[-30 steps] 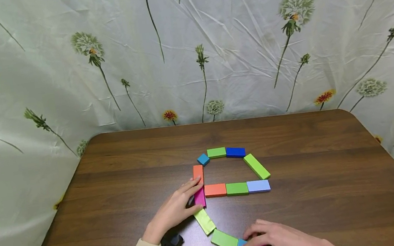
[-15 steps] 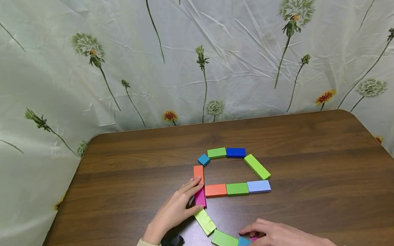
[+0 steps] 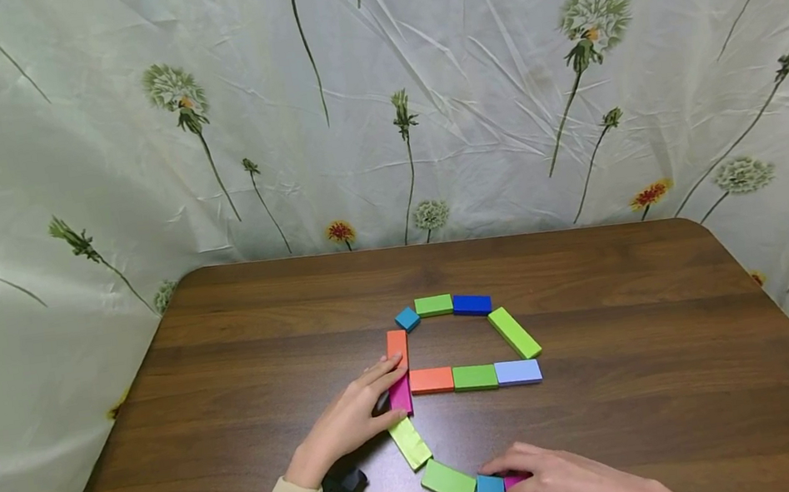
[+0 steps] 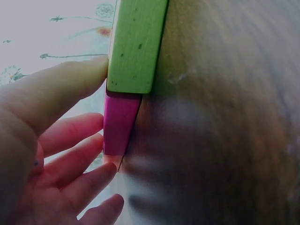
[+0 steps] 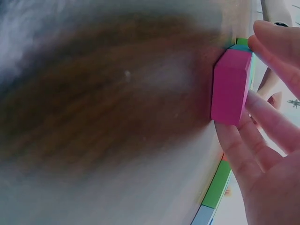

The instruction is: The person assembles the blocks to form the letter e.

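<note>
In the head view, my left hand [image 3: 346, 417] rests along the left side of a curved line of blocks. Its fingertips touch the upright orange block [image 3: 396, 342] and the magenta block [image 4: 121, 122], and the thumb lies against the yellow-green block [image 4: 136, 47]. My right hand [image 3: 571, 477] is at the lower end of the line, with digits on the far and near sides of a light blue block [image 3: 489, 490]. A second magenta block [image 5: 229, 86] sits beside the blue one, partly hidden under that hand. A green block [image 3: 449, 483] lies left of the blue block.
An orange block [image 3: 432, 381], a green block [image 3: 474, 378] and a pale blue block [image 3: 518, 372] form a row mid-table. Above them several blocks make an arch, with a dark blue block [image 3: 472, 304] at the top. Flowered cloth [image 3: 480, 99] hangs behind the brown table [image 3: 643, 287].
The light blue block has turned to line up with the magenta block beside it, leaving a small gap from the green one. My right fingers shifted around it; my left hand stayed put.
</note>
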`<act>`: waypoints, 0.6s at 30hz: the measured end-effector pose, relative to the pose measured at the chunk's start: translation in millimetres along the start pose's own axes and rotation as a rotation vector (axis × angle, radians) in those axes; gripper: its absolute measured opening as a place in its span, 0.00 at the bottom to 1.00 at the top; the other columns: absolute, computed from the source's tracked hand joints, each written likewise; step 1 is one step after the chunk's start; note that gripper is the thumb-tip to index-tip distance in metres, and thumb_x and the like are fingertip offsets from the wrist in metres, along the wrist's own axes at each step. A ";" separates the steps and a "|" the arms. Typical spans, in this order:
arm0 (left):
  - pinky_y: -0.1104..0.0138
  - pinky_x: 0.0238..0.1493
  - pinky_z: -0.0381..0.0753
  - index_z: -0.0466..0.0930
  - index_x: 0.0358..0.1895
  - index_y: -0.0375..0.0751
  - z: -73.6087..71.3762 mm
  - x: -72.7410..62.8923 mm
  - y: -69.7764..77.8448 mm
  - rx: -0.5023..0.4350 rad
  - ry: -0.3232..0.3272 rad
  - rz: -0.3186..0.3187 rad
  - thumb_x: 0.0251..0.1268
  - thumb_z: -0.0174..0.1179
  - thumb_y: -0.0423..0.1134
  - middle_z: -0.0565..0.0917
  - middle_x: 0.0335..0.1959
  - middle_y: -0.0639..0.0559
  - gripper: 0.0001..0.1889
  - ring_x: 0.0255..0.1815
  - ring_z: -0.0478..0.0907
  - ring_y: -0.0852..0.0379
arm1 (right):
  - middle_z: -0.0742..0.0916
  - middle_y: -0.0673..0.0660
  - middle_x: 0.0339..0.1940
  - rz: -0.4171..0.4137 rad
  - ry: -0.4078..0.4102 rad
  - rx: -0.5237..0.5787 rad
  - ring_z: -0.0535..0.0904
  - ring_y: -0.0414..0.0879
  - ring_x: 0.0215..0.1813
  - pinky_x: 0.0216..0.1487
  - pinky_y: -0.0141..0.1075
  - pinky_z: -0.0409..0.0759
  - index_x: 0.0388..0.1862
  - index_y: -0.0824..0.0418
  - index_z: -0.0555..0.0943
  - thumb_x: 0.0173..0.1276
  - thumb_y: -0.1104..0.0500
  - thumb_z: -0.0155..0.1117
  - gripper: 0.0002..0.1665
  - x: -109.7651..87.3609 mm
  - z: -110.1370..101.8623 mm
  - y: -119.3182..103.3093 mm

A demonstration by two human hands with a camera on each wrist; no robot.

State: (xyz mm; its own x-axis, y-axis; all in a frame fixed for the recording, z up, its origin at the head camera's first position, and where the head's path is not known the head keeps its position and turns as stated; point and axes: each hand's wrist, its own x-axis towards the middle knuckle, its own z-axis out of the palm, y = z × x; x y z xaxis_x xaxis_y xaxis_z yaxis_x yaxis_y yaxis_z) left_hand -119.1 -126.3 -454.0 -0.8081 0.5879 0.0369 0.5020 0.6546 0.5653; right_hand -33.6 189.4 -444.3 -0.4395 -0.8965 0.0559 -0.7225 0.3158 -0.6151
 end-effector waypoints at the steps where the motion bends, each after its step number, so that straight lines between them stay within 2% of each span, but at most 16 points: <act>1: 0.53 0.65 0.64 0.68 0.68 0.38 -0.1 0.1 0.1 -0.003 -0.003 -0.004 0.64 0.63 0.46 0.62 0.72 0.47 0.32 0.72 0.57 0.48 | 0.73 0.48 0.65 0.001 0.001 0.004 0.69 0.38 0.58 0.51 0.31 0.76 0.58 0.45 0.80 0.73 0.51 0.56 0.17 0.2 0.1 -0.2; 7: 0.54 0.66 0.63 0.68 0.69 0.40 -0.3 0.7 -0.2 -0.010 -0.007 -0.014 0.63 0.63 0.48 0.62 0.72 0.49 0.32 0.72 0.56 0.49 | 0.70 0.49 0.68 0.025 -0.035 0.016 0.67 0.39 0.59 0.52 0.30 0.75 0.64 0.41 0.76 0.73 0.47 0.55 0.21 6.9 1.1 -2.8; 12: 0.54 0.66 0.63 0.68 0.68 0.40 0.1 0.7 -0.6 -0.011 0.002 -0.003 0.64 0.63 0.48 0.62 0.72 0.49 0.32 0.72 0.57 0.49 | 0.70 0.48 0.67 0.009 -0.053 -0.074 0.66 0.39 0.58 0.50 0.27 0.73 0.66 0.40 0.73 0.72 0.42 0.52 0.24 16.5 3.6 -4.3; 15: 0.54 0.66 0.63 0.68 0.68 0.39 0.3 0.4 -0.9 -0.009 0.004 -0.001 0.64 0.63 0.48 0.62 0.72 0.49 0.32 0.72 0.57 0.49 | 0.71 0.47 0.65 0.000 -0.048 -0.100 0.67 0.38 0.56 0.48 0.26 0.72 0.66 0.41 0.74 0.72 0.43 0.53 0.24 19.0 4.1 -4.1; 18: 0.54 0.66 0.63 0.68 0.68 0.39 0.3 0.0 -0.7 -0.009 0.004 -0.004 0.64 0.63 0.48 0.62 0.72 0.49 0.32 0.72 0.57 0.49 | 0.73 0.47 0.63 0.017 -0.049 -0.072 0.67 0.38 0.55 0.47 0.25 0.73 0.65 0.43 0.75 0.72 0.45 0.55 0.23 18.8 3.3 -3.3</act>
State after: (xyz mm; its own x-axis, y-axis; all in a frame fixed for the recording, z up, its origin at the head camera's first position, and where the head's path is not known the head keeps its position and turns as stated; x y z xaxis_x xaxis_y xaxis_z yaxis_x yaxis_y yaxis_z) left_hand -119.4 -126.6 -454.7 -0.8113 0.5835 0.0376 0.4961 0.6528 0.5724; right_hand -37.8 170.4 -443.7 -0.4264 -0.9045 0.0061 -0.7525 0.3510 -0.5573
